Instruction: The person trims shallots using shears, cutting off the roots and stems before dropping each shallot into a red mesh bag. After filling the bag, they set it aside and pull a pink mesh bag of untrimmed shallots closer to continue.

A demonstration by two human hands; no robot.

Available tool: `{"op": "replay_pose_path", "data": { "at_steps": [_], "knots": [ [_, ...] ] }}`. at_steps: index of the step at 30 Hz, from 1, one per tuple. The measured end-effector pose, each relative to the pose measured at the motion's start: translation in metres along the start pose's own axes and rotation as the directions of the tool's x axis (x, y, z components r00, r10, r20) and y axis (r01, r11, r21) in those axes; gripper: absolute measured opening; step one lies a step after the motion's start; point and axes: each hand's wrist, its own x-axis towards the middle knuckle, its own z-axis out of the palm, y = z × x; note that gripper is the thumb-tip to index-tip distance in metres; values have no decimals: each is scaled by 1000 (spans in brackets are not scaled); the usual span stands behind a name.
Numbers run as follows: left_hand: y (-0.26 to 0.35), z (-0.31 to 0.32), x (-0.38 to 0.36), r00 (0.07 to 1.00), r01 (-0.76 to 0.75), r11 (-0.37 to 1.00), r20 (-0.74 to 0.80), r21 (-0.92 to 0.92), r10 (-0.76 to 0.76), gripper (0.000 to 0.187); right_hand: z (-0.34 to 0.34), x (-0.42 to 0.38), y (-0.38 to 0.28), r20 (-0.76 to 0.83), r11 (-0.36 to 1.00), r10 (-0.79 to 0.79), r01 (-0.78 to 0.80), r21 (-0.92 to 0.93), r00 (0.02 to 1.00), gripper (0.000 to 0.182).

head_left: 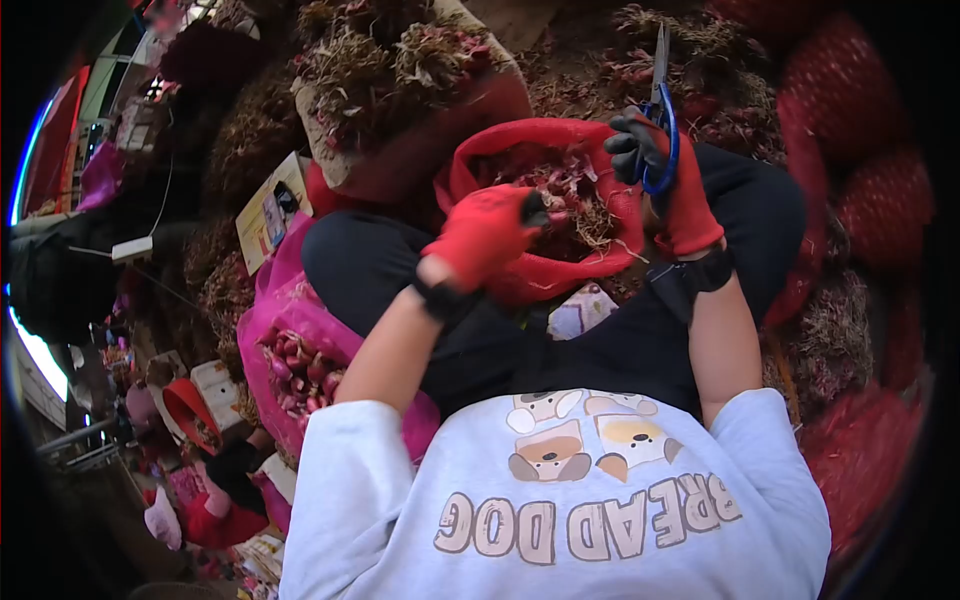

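My left hand (487,232), in a red glove with dark fingertips, is closed over the near left part of an open red mesh bag (510,137). Whatever its fingers hold is too small to name. Inside the bag lie shallots (570,185) with dry stems and roots. At the bag's right rim, my right hand (668,175), gloved the same way, grips blue-handled scissors (661,95) with the blades pointing up and away from me.
A pink mesh bag (262,330) of red shallots lies beside my left leg. Bundled dried shallots (400,60) top a sack ahead. Full red mesh sacks (845,90) line the right side. People (215,510) sit at the lower left.
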Motion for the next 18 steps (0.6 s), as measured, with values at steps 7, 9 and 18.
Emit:
{"op": "replay_pose_path", "data": {
  "at_steps": [7, 9, 18],
  "knots": [
    [-47, 137, 88, 988, -153, 772, 102, 616, 115, 44, -17, 7, 6, -33, 1000, -18, 19, 23, 999, 25],
    [-36, 116, 88, 979, -15, 851, 183, 525, -95, 53, -17, 6, 4, -19, 996, -9, 10, 93, 1000, 23],
    [-44, 21, 44, 936, 341, -49, 344, -939, -70, 37, 8, 3, 18, 83, 993, 115, -113, -28, 990, 25]
  ]
}}
